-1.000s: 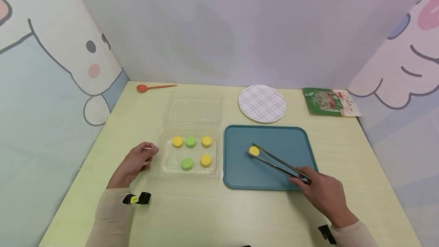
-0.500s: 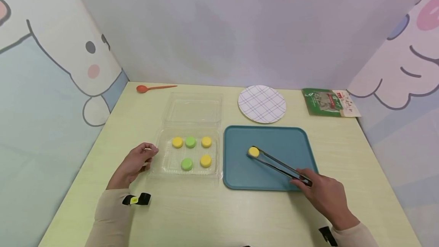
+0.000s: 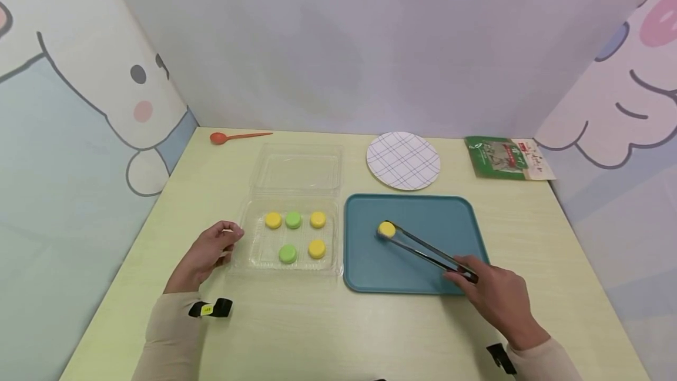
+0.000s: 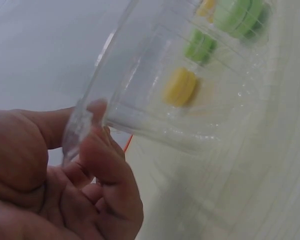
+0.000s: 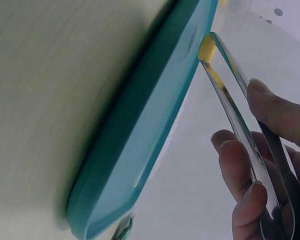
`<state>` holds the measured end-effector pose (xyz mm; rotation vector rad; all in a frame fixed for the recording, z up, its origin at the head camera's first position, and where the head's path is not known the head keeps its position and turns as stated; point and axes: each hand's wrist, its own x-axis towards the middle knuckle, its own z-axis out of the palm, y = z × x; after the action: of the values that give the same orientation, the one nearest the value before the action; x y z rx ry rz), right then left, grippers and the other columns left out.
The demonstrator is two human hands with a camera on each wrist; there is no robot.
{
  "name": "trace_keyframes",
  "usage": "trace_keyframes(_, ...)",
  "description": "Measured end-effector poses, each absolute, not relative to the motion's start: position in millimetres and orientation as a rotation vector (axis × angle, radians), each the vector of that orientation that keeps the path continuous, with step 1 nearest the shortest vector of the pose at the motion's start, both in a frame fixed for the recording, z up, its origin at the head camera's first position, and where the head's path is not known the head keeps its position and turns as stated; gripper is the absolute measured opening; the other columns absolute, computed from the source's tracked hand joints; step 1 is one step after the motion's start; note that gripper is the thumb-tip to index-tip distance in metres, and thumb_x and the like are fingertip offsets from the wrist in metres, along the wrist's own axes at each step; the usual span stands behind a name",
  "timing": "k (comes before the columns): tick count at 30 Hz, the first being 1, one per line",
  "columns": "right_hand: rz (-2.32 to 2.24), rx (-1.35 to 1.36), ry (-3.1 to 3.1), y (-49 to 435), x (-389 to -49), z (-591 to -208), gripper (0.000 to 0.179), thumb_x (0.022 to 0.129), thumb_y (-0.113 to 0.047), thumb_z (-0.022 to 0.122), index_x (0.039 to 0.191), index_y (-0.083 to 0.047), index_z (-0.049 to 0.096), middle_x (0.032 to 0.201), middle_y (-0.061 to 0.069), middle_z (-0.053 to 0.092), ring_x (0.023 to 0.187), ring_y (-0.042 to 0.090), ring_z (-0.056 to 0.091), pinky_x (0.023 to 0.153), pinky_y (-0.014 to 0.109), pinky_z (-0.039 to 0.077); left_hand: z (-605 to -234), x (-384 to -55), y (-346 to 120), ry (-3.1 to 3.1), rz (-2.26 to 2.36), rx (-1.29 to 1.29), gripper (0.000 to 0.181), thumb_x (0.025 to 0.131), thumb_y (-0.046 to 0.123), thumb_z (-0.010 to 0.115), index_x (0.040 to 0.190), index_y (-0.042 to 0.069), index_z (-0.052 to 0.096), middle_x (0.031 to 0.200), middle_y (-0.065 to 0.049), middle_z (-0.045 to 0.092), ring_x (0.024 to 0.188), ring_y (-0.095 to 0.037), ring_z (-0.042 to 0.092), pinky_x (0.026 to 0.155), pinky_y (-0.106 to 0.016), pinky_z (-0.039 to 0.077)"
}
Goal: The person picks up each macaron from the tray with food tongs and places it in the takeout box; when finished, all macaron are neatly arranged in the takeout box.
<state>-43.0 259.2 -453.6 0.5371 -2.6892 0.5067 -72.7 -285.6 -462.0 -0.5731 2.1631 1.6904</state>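
Note:
In my right hand (image 3: 494, 298) I grip metal tongs (image 3: 423, 250), thumb on one arm and fingers on the other. Their tips pinch a yellow macaron (image 3: 386, 229), which the right wrist view shows lifted above the blue tray (image 3: 365, 275). My left hand (image 3: 208, 251) pinches the left rim of a clear plastic box (image 4: 97, 75) between thumb and fingers. The box lies with its lid (image 3: 298, 168) folded back. Inside sit yellow macarons (image 3: 317, 249) and green macarons (image 3: 288, 253), spaced apart in two rows.
Behind the tray lies a round checked plate (image 3: 404, 160). A green and white food packet (image 3: 510, 159) is at the back right, an orange spoon (image 3: 219, 138) at the back left. Walls enclose the table (image 3: 317, 328) at the back and sides.
The tongs have closed on the yellow macaron and raised it off the tray, shifting slightly left. My left hand keeps its place at the box rim.

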Motion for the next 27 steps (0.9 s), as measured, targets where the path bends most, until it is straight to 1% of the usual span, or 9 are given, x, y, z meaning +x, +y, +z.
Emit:
trace_keyframes(4,0.529,0.572,-2.666,254.2,-46.1,-452.6,0.040,0.067,-0.031,0.091,0.102,-0.019,0.075,0.067,-0.012,0.064,0.047,-0.006,0.042,0.040,0.023,0.027,-461.9,-71.9,-285.3,2.165,1.687,-0.573,0.019,0.106,0.027,0.055,0.114,0.010,0.052,0.085,-0.001,0.047,0.070,-0.014,0.047,0.063,-0.030,0.042)
trace_keyframes(7,0.543,0.593,-2.646,250.4,-48.1,-451.9,0.039,0.069,-0.034,0.090,0.102,-0.020,0.075,0.068,-0.013,0.064,0.048,-0.005,0.044,0.040,0.023,0.028,-461.2,-71.5,-284.6,2.163,1.688,-0.569,0.020,0.106,0.027,0.055,0.115,0.009,0.052,0.085,-0.001,0.047,0.069,-0.014,0.047,0.063,-0.030,0.042)
trace_keyframes(13,0.547,0.610,-2.640,245.2,-52.3,-448.1,0.037,0.070,-0.034,0.089,0.102,-0.021,0.075,0.062,-0.015,0.058,0.047,-0.005,0.040,0.041,0.023,0.028,-460.1,-72.5,-284.7,2.157,1.703,-0.554,0.019,0.106,0.025,0.055,0.115,0.009,0.052,0.084,-0.001,0.047,0.068,-0.014,0.047,0.062,-0.029,0.043)
trace_keyframes(15,0.552,0.615,-2.636,243.8,-53.8,-446.5,0.037,0.076,-0.044,0.084,0.102,-0.021,0.075,0.062,-0.015,0.057,0.047,-0.005,0.040,0.041,0.024,0.028,-460.6,-72.7,-285.2,2.156,1.702,-0.559,0.018,0.106,0.025,0.054,0.115,0.009,0.052,0.084,-0.001,0.047,0.068,-0.014,0.047,0.062,-0.029,0.043)
trace_keyframes(16,0.554,0.621,-2.628,243.0,-54.7,-445.8,0.038,0.080,-0.052,0.078,0.103,-0.021,0.075,0.062,-0.014,0.058,0.046,-0.005,0.040,0.041,0.024,0.029,-461.0,-72.8,-285.5,2.155,1.700,-0.562,0.018,0.106,0.025,0.054,0.115,0.009,0.052,0.084,-0.001,0.047,0.068,-0.014,0.047,0.062,-0.029,0.042)
trace_keyframes(19,0.558,0.638,-2.597,240.3,-57.9,-444.6,0.054,0.088,-0.068,0.056,0.102,-0.020,0.075,0.063,-0.012,0.061,0.046,-0.003,0.044,0.040,0.024,0.029,-461.5,-73.0,-286.1,2.155,1.698,-0.564,0.018,0.106,0.024,0.054,0.115,0.009,0.052,0.085,-0.001,0.047,0.068,-0.014,0.047,0.062,-0.029,0.042)
trace_keyframes(21,0.559,0.652,-2.576,237.9,-60.5,-443.3,0.062,0.090,-0.072,0.045,0.101,-0.019,0.075,0.063,-0.010,0.062,0.047,-0.001,0.047,0.040,0.024,0.030,-461.3,-72.9,-286.1,2.157,1.695,-0.564,0.018,0.106,0.024,0.053,0.116,0.009,0.052,0.085,-0.001,0.047,0.069,-0.014,0.047,0.062,-0.029,0.042)
trace_keyframes(23,0.555,0.665,-2.560,235.2,-63.2,-441.3,0.065,0.091,-0.073,0.042,0.100,-0.018,0.075,0.063,-0.009,0.062,0.047,0.000,0.049,0.040,0.024,0.031,-461.0,-72.9,-285.9,2.157,1.695,-0.563,0.018,0.106,0.024,0.053,0.116,0.009,0.052,0.086,-0.001,0.047,0.069,-0.014,0.047,0.062,-0.029,0.042)
trace_keyframes(27,0.558,0.688,-2.537,229.3,-67.4,-437.3,0.066,0.092,-0.073,0.041,0.101,-0.017,0.076,0.063,-0.006,0.063,0.048,0.002,0.052,0.040,0.025,0.032,-460.6,-73.2,-285.8,2.154,1.695,-0.560,0.018,0.106,0.024,0.053,0.116,0.009,0.052,0.086,-0.001,0.047,0.069,-0.014,0.047,0.062,-0.030,0.042)
